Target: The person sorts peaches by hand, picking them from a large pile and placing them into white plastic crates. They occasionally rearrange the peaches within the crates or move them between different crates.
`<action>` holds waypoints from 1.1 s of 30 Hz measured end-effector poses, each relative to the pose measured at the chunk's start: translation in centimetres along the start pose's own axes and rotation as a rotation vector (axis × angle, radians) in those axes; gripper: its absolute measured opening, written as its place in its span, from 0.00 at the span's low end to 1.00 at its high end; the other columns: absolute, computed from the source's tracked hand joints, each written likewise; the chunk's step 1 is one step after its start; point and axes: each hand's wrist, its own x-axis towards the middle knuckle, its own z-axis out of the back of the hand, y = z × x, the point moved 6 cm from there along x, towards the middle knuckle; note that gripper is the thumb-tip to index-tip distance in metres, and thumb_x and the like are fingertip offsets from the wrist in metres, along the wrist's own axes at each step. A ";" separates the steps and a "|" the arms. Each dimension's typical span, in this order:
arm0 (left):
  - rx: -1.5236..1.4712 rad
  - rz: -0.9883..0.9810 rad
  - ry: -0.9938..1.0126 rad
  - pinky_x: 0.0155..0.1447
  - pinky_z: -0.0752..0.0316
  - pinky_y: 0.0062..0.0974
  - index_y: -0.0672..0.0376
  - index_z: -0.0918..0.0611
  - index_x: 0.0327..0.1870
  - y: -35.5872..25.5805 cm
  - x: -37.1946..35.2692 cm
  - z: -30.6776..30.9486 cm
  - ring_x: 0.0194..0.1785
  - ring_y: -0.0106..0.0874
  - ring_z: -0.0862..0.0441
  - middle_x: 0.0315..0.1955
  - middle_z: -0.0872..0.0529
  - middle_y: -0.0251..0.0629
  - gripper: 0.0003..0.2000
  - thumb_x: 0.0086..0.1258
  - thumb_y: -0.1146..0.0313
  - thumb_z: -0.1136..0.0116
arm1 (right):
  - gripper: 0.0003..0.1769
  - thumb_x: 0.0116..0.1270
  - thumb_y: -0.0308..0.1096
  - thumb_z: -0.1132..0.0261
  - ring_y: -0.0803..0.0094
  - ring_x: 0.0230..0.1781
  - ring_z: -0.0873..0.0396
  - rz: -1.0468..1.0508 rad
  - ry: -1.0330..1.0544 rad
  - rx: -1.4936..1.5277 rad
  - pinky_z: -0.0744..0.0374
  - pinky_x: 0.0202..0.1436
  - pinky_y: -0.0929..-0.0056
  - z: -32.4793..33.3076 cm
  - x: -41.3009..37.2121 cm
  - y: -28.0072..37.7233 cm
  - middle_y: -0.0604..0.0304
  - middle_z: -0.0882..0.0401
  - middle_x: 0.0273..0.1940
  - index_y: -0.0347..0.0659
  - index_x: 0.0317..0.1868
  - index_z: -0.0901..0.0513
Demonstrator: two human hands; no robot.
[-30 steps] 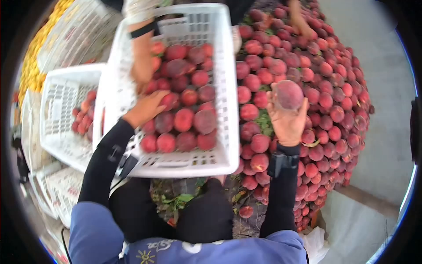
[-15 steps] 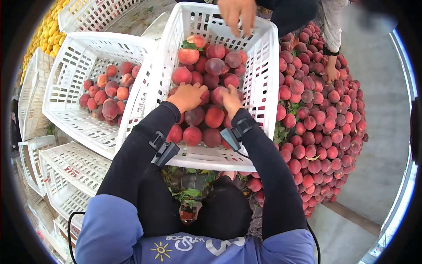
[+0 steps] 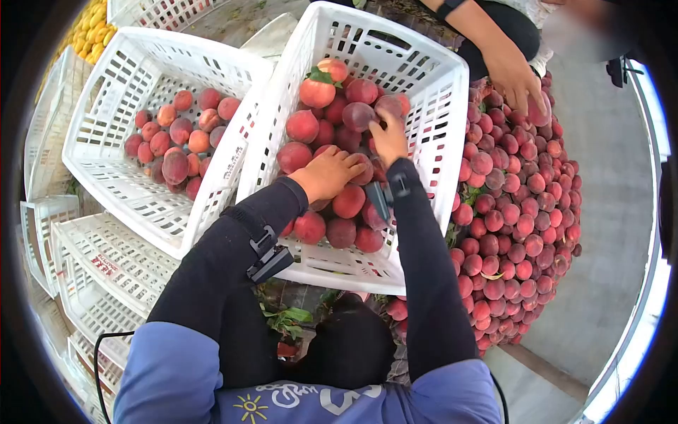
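In the middle white plastic crate [image 3: 431,78] lie several red peaches [image 3: 302,126], one with a green leaf. My left hand [image 3: 328,173] is inside it, fingers curled over a dark red peach [image 3: 363,169]. Farther up the crate is my right hand [image 3: 390,141], its thumb and fingers apart, the tips touching the right side of a dark peach [image 3: 359,116]. The undersides of both hands are hidden. A dark device is strapped to each of my wrists.
A second white crate [image 3: 92,134] with fewer peaches [image 3: 180,132] adjoins on the left. Stacked crates [image 3: 106,265] stand lower left. A large peach pile [image 3: 522,212] spreads to the right, where another person's hand [image 3: 515,81] holds a peach. Yellow fruit [image 3: 92,32] lies at upper left.
My right hand has moved up the crate, off the peach it was on. My left hand has shifted right onto another peach. The other person's hand has left the crate's far end.
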 end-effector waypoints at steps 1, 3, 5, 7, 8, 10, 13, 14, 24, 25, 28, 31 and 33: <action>-0.012 0.012 -0.007 0.65 0.36 0.37 0.54 0.27 0.65 -0.1 0.0 0.0 0.60 0.37 0.26 0.62 0.26 0.39 0.24 0.66 0.66 0.48 | 0.26 0.60 0.43 0.35 0.55 0.56 0.23 0.143 -0.099 -0.212 0.26 0.60 0.58 -0.2 1.3 1.4 0.50 0.23 0.56 0.48 0.60 0.22; -0.022 0.039 -0.014 0.65 0.36 0.37 0.54 0.27 0.65 0.2 0.3 0.2 0.61 0.37 0.26 0.63 0.27 0.38 0.23 0.67 0.67 0.50 | 0.29 0.58 0.44 0.33 0.51 0.54 0.23 0.179 0.037 -0.479 0.25 0.59 0.58 -2.5 3.4 2.4 0.50 0.24 0.56 0.51 0.61 0.23; -0.027 0.054 0.124 0.70 0.40 0.37 0.55 0.27 0.66 0.3 0.4 -0.3 0.66 0.37 0.30 0.68 0.31 0.41 0.27 0.61 0.69 0.44 | 0.32 0.56 0.46 0.30 0.47 0.52 0.23 0.226 0.184 -0.745 0.24 0.57 0.57 -4.7 4.2 3.0 0.51 0.26 0.57 0.53 0.63 0.25; -0.021 0.077 0.122 0.70 0.41 0.37 0.55 0.26 0.64 0.2 0.0 0.0 0.66 0.36 0.31 0.70 0.32 0.41 0.26 0.61 0.69 0.45 | 0.35 0.52 0.46 0.27 0.46 0.52 0.22 0.172 0.256 -0.846 0.24 0.57 0.56 -5.3 4.9 2.4 0.49 0.28 0.58 0.56 0.62 0.25; -0.025 0.066 0.102 0.70 0.40 0.37 0.55 0.25 0.64 0.1 -0.2 0.4 0.66 0.36 0.30 0.69 0.31 0.40 0.25 0.62 0.69 0.45 | 0.32 0.47 0.45 0.24 0.47 0.52 0.23 0.191 0.222 -0.786 0.23 0.55 0.57 -5.1 5.1 2.2 0.46 0.27 0.56 0.47 0.54 0.22; -0.031 0.060 0.063 0.69 0.40 0.37 0.55 0.25 0.63 0.1 0.0 0.7 0.65 0.35 0.29 0.67 0.30 0.40 0.24 0.62 0.69 0.46 | 0.33 0.46 0.46 0.24 0.48 0.52 0.23 0.148 0.211 -0.567 0.23 0.55 0.58 -3.5 5.1 -1.8 0.45 0.25 0.54 0.44 0.52 0.23; -0.079 0.079 0.072 0.67 0.38 0.36 0.55 0.25 0.62 0.6 0.3 -0.4 0.62 0.35 0.27 0.62 0.26 0.39 0.24 0.62 0.70 0.46 | 0.36 0.43 0.47 0.25 0.50 0.50 0.21 -0.180 0.160 -0.172 0.24 0.56 0.61 1.1 2.3 -5.3 0.43 0.21 0.48 0.34 0.50 0.25; -0.084 0.090 0.083 0.67 0.38 0.36 0.55 0.25 0.62 0.6 0.4 -0.2 0.61 0.35 0.27 0.60 0.24 0.39 0.24 0.62 0.70 0.46 | 0.40 0.43 0.47 0.25 0.50 0.50 0.20 -0.291 0.082 -0.221 0.24 0.57 0.61 2.1 0.7 -6.5 0.42 0.21 0.48 0.32 0.52 0.29; -0.087 0.087 0.059 0.67 0.37 0.38 0.53 0.25 0.61 0.8 0.4 -1.0 0.60 0.35 0.26 0.57 0.23 0.38 0.23 0.62 0.71 0.46 | 0.51 0.46 0.45 0.25 0.50 0.44 0.17 -0.200 0.475 -0.917 0.19 0.49 0.58 1.0 -7.5 -3.0 0.45 0.16 0.42 0.40 0.69 0.38; -0.088 0.085 0.056 0.67 0.37 0.38 0.53 0.25 0.61 0.8 0.6 -1.0 0.60 0.35 0.26 0.57 0.23 0.38 0.23 0.62 0.71 0.46 | 0.49 0.46 0.45 0.25 0.52 0.42 0.16 -0.114 0.499 -1.033 0.19 0.47 0.58 0.6 -7.9 -3.1 0.47 0.15 0.40 0.40 0.68 0.36; -0.071 0.091 0.071 0.66 0.37 0.38 0.54 0.25 0.61 0.6 0.4 -1.3 0.60 0.36 0.26 0.57 0.23 0.39 0.23 0.61 0.71 0.46 | 0.44 0.48 0.45 0.25 0.55 0.42 0.15 -0.084 0.461 -1.056 0.18 0.45 0.58 -0.1 -7.7 -3.6 0.49 0.15 0.40 0.43 0.66 0.32; 0.006 0.080 0.027 0.66 0.37 0.38 0.54 0.25 0.61 0.4 0.2 -0.7 0.61 0.38 0.27 0.58 0.23 0.40 0.24 0.60 0.69 0.45 | 0.41 0.50 0.46 0.27 0.55 0.43 0.15 -0.018 0.470 -1.140 0.19 0.47 0.58 0.0 -6.7 -2.3 0.49 0.15 0.42 0.46 0.65 0.30; 0.060 0.075 0.006 0.65 0.37 0.37 0.54 0.26 0.62 0.2 -0.3 -0.5 0.62 0.39 0.28 0.58 0.24 0.41 0.25 0.59 0.69 0.44 | 0.38 0.51 0.50 0.30 0.55 0.46 0.16 -0.120 0.608 -1.068 0.19 0.50 0.58 0.7 -6.5 -1.4 0.48 0.15 0.45 0.46 0.63 0.27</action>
